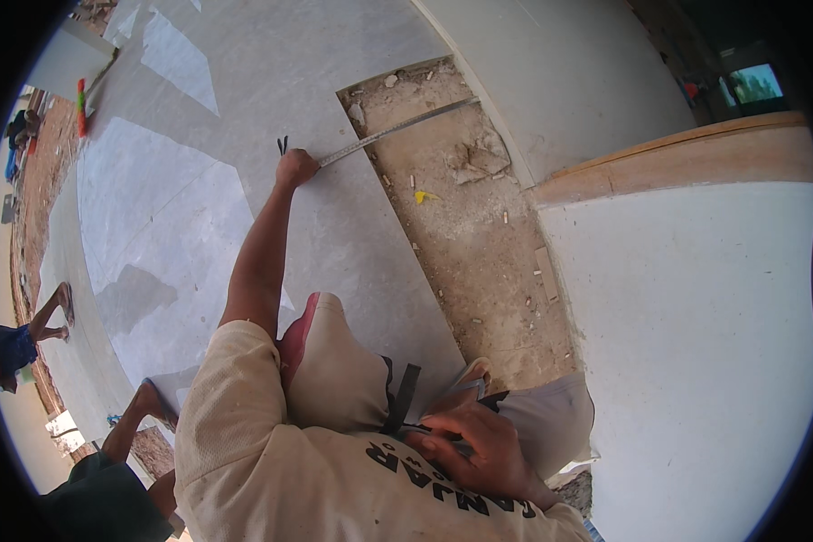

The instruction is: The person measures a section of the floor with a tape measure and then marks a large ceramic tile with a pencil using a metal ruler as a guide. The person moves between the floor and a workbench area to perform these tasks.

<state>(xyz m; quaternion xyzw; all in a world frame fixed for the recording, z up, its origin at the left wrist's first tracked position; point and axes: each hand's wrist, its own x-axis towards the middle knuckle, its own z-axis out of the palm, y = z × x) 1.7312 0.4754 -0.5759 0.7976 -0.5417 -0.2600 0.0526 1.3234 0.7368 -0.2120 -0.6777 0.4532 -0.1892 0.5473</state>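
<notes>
My left hand (296, 168) is closed at the edge of the grey floor tiles, gripping one end of a long, thin metal measuring tape (397, 128). The tape spans a bare strip of rough ground (461, 208) and reaches the base of the wall. A dark two-pronged bit sticks out above the fist. Close to my body, over my lap, my right hand (474, 447) has its fingers curled; whether anything is inside them is hidden. A dark strap (402, 397) hangs beside it.
Large grey tiles (334, 45) cover the floor on the left. A white wall (686, 325) with a wooden ledge (677, 163) stands at the right. Small chips and a yellow scrap (425, 196) lie in the bare strip. Other people's legs (135, 420) show at the left.
</notes>
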